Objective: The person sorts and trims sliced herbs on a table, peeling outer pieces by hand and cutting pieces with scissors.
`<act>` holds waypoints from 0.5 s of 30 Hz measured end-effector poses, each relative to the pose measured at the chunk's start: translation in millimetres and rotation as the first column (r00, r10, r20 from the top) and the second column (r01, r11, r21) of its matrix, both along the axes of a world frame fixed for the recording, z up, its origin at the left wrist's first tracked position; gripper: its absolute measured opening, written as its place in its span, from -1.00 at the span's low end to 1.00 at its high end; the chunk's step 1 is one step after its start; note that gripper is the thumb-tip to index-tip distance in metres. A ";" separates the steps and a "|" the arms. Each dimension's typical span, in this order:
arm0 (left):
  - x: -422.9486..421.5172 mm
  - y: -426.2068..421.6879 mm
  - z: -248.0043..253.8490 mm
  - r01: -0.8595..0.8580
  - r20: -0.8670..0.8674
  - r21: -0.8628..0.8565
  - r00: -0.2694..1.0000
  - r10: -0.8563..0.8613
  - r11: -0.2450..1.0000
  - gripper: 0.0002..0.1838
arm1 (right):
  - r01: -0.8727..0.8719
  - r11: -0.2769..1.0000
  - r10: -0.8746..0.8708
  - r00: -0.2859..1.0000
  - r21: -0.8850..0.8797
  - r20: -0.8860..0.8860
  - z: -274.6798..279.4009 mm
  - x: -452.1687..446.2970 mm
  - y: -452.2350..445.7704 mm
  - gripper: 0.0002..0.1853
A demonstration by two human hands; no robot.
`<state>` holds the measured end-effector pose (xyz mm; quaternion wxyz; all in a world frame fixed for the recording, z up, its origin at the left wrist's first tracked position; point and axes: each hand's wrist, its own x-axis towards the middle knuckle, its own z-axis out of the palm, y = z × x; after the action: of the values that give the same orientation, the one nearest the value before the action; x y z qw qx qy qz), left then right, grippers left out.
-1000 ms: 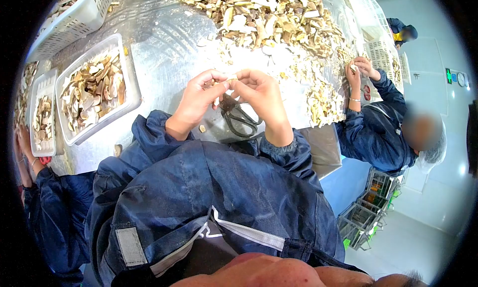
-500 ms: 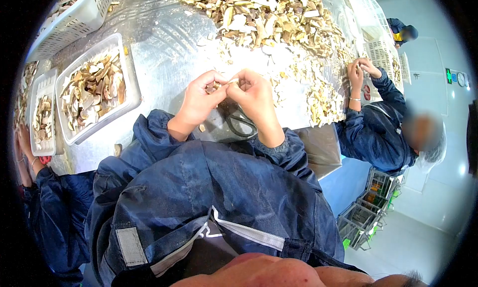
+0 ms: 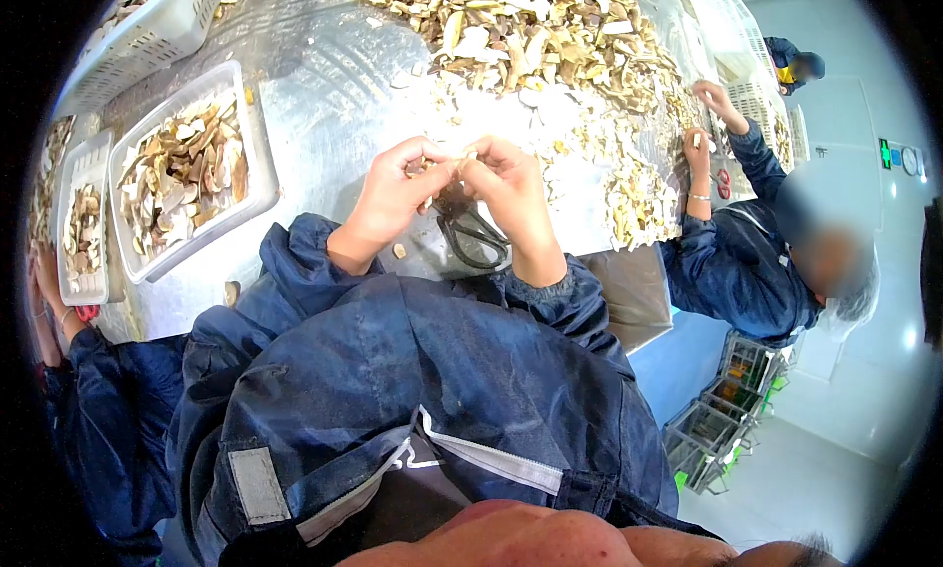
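small cream mushroom piece (image 3: 465, 155): above grey steel worktop (image 3: 319, 105), near edge | left hand (image 3: 385, 201) + right hand (image 3: 513, 198): fingertips pinching it from 2 sides, likely for control | black-handled scissors (image 3: 475, 263): near edge, handles bodyward, probably for quick reach

Left hand (image 3: 388, 198) and right hand (image 3: 513, 198) meet at the fingertips over the table (image 3: 324, 105), pinching a small pale piece (image 3: 460, 158). Scissors (image 3: 473, 241) lie just below. Sliced pieces (image 3: 540, 36) are heaped beyond; a tub (image 3: 257, 179) at left holds more.
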<state>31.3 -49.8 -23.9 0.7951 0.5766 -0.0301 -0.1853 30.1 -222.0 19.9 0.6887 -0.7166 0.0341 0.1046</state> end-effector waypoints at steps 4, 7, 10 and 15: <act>3.0 0.5 -6.8 -0.033 -0.144 -0.205 0.990 0.004 0.978 -0.94 | 0.031 1.000 -0.032 0.998 -0.003 -0.048 3.7 0.5 -14.4 -0.83; 5.1 2.9 -0.2 -0.070 -0.217 -0.283 0.976 0.007 0.957 -0.94 | 0.127 0.796 0.065 0.954 -0.592 0.293 3.1 -1.7 -54.1 -0.82; 3.4 -0.3 3.7 -0.099 -0.241 -0.299 0.970 0.025 0.949 -0.93 | 0.326 0.465 0.097 0.905 -0.823 0.414 5.4 -11.6 -85.4 -0.80; 4.6 1.9 0.7 -0.124 -0.146 -0.213 0.985 0.095 0.969 -0.94 | 0.447 0.530 -0.089 0.874 -0.721 0.477 6.8 4.1 -73.7 -0.79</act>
<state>35.9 -47.9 -23.2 0.8636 0.4716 0.0350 -0.1749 34.2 -295.7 26.8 0.2815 -0.9419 0.0551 -0.1745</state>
